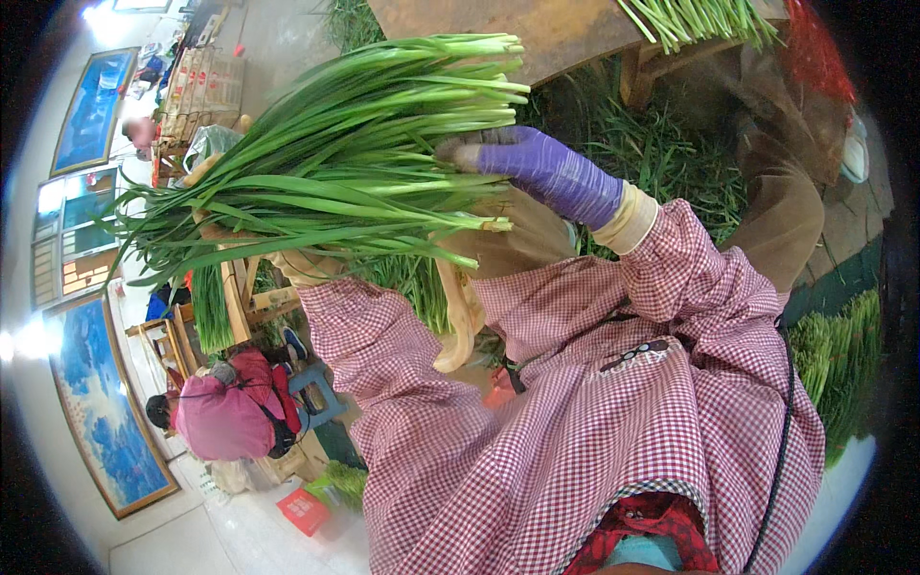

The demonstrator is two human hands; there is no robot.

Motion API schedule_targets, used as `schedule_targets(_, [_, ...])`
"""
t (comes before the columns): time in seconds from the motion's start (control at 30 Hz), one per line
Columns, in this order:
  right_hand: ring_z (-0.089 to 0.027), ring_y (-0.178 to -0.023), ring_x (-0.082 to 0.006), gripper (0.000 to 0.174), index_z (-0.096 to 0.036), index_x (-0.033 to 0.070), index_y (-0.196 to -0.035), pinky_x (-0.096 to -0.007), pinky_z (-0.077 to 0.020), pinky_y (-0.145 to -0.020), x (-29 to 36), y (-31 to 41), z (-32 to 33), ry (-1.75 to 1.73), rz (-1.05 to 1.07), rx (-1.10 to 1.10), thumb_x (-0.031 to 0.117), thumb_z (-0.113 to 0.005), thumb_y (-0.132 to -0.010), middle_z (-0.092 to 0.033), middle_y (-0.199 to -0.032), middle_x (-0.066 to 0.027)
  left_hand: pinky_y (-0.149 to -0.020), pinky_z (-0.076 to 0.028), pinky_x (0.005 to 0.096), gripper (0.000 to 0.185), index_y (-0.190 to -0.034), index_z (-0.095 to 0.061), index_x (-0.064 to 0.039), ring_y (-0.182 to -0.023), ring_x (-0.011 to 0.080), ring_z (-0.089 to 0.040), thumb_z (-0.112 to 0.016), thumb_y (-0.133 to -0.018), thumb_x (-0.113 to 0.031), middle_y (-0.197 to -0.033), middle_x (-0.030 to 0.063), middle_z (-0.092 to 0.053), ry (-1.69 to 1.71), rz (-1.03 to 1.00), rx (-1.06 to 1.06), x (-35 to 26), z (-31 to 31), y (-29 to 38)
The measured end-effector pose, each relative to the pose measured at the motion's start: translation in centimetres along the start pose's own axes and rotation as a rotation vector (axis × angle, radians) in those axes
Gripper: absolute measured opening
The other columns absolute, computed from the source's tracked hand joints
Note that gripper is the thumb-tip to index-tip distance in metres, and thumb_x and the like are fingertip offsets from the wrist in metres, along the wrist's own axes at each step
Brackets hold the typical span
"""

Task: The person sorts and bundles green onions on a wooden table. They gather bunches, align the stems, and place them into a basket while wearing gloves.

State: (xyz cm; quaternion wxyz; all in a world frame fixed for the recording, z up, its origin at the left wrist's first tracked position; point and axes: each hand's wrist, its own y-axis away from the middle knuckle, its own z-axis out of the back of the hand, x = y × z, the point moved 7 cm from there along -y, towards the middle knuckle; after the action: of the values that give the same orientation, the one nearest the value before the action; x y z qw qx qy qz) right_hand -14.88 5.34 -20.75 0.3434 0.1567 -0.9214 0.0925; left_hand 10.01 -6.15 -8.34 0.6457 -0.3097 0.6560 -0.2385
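Observation:
A large loose bundle of Chinese chives (345,144) lies sideways before me, pale cut ends to the right and leaf tips fanned out to the left. My left hand (305,262), in a tan glove, is under the leafy part and holds it; its fingers curl up at the far side, and the leaves hide most of the palm. At the stalk end is my right hand (539,169) in a purple knit glove. Its fingertips, dark and blurred, touch the stalks. Whether they grip any stalks cannot be seen.
A wooden board table (460,21) carries more chives (704,21) at the top. Loose leaves (661,151) litter the space below it. Red strands (819,57) hang at the upper right. More chives (837,359) stand at the right. A person in pink (230,410) sits on a blue stool (316,395).

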Motion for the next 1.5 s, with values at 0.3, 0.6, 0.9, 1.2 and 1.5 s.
schedule_targets(0.3, [-0.059,-0.104,-0.0164,0.039,-0.058,0.0,-0.123,-0.031,-0.0487,-0.092,2.5,-2.1,-0.4,0.178,0.206,-0.111,0.014,-0.068,-0.088,-0.064,-0.114,-0.0078,-0.095,-0.05,0.0441,0.06,-0.136,-0.042,-0.013,-0.113,0.0244,-0.055,-0.049,-0.093,-0.053,-0.131,0.0103,-0.051,0.015,-0.032,-0.024,0.5,-0.3,-1.3])
schedule_targets(0.6, [-0.062,-0.088,-0.0156,0.034,-0.062,0.002,-0.114,-0.0298,-0.0516,-0.081,2.3,4.2,7.4,0.202,0.036,0.204,0.028,-0.06,-0.093,-0.067,-0.103,-0.007,-0.096,-0.05,0.0446,0.06,-0.137,-0.042,-0.013,-0.114,0.0245,-0.055,-0.049,-0.093,-0.054,-0.131,0.01,-0.051,-0.006,-0.028,-0.014,0.3,-0.2,-1.7])
schedule_targets(0.9, [-0.06,-0.109,-0.0188,0.054,-0.047,0.004,-0.138,-0.0318,-0.0467,-0.094,-0.4,5.0,10.3,0.695,-0.008,-0.048,0.035,-0.056,-0.095,-0.062,-0.122,-0.0117,-0.097,-0.049,0.045,0.061,-0.137,-0.042,-0.013,-0.114,0.0246,-0.054,-0.049,-0.092,-0.054,-0.132,0.0097,-0.051,-0.034,0.003,-0.021,0.1,-0.5,-1.3])
schedule_targets(1.2, [-0.061,-0.104,-0.0192,0.031,-0.058,0.0,-0.119,-0.0344,-0.0498,-0.094,-1.0,1.7,1.6,-0.302,0.072,0.039,0.018,-0.06,-0.093,-0.063,-0.113,-0.009,-0.098,-0.049,0.0455,0.061,-0.137,-0.042,-0.014,-0.115,0.0246,-0.054,-0.05,-0.092,-0.054,-0.132,0.0094,-0.05,-0.028,0.001,-0.012,0.3,-1.3,-1.4])
schedule_targets(1.5, [-0.056,-0.105,-0.0132,0.039,-0.057,0.0,-0.124,-0.0298,-0.0464,-0.095,1.1,2.4,-0.7,0.204,0.162,0.086,0.022,-0.064,-0.092,-0.062,-0.116,-0.0062,-0.099,-0.049,0.0459,0.062,-0.137,-0.042,-0.014,-0.116,0.0247,-0.053,-0.05,-0.092,-0.055,-0.133,0.0091,-0.05,-0.041,0.005,-0.01,0.5,-1.8,-0.2])
